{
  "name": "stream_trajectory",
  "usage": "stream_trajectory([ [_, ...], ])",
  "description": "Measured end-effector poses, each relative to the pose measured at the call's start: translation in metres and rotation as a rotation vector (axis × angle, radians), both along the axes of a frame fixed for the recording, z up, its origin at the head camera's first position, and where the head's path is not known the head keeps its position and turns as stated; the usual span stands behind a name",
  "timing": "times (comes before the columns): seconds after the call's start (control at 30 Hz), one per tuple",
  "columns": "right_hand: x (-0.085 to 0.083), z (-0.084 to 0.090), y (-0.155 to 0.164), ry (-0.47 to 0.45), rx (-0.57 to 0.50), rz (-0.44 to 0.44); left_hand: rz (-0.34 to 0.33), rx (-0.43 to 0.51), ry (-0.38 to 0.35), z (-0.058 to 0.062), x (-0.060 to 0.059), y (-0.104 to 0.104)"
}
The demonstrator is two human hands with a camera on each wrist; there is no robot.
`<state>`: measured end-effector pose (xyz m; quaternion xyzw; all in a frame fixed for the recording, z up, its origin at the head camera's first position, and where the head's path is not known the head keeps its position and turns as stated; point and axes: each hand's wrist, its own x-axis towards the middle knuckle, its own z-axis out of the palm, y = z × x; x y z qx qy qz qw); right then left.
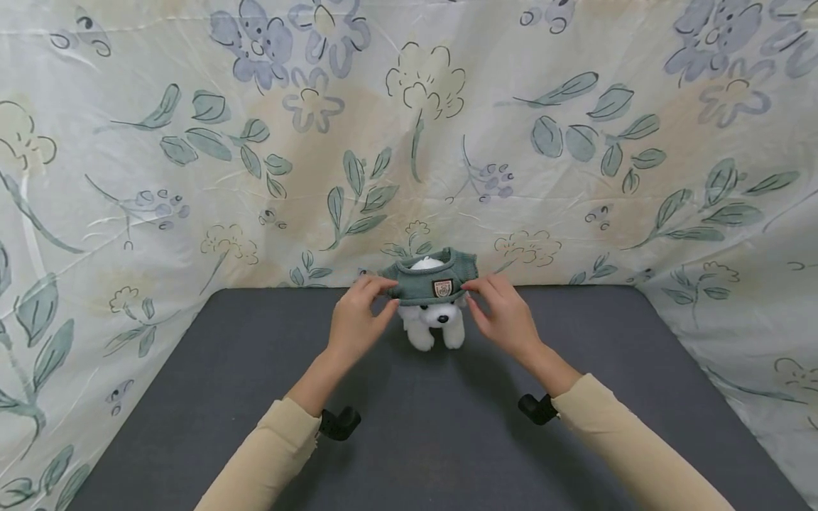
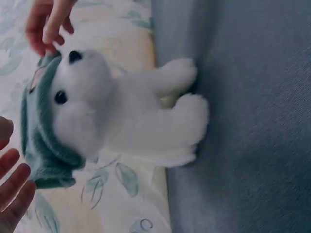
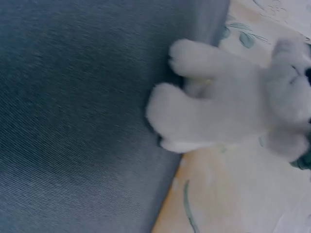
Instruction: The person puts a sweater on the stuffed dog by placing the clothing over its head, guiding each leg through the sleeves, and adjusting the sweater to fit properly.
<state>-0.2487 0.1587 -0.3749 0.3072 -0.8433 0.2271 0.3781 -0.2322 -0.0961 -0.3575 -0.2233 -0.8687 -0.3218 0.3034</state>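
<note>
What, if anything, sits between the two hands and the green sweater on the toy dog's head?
Nothing visible. In the head view the left hand and right hand each pinch an edge of the green sweater, which sits over the top of the white toy dog on the dark table.

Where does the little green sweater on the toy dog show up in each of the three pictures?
Head: green sweater at centre, over the toy's head, pinched by both hands.
Left wrist: at the left edge, round the head.
Right wrist: only a sliver at the right edge.
Shared landmark: white toy dog, standing on the grey mat.
</note>
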Motion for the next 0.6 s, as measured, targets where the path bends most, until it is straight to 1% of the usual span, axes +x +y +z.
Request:
stream_trajectory([
  [0.1,0.000,-0.005,-0.002,-0.006,-0.005,0.013,0.012,-0.051,0.036,-0.005,0.002,0.005],
  [0.2,-0.002,-0.009,-0.005,-0.023,-0.014,0.017,0.014,-0.067,0.051,-0.010,0.002,0.011],
  [0.3,-0.003,-0.012,-0.007,-0.044,-0.021,0.013,0.018,-0.062,0.053,-0.015,0.001,0.017],
  [0.47,-0.006,-0.016,-0.014,-0.073,-0.020,-0.018,0.055,-0.049,0.062,-0.024,-0.005,0.026],
  [0.6,-0.008,-0.016,-0.019,-0.082,-0.043,-0.042,0.083,-0.019,0.082,-0.028,-0.009,0.032],
])
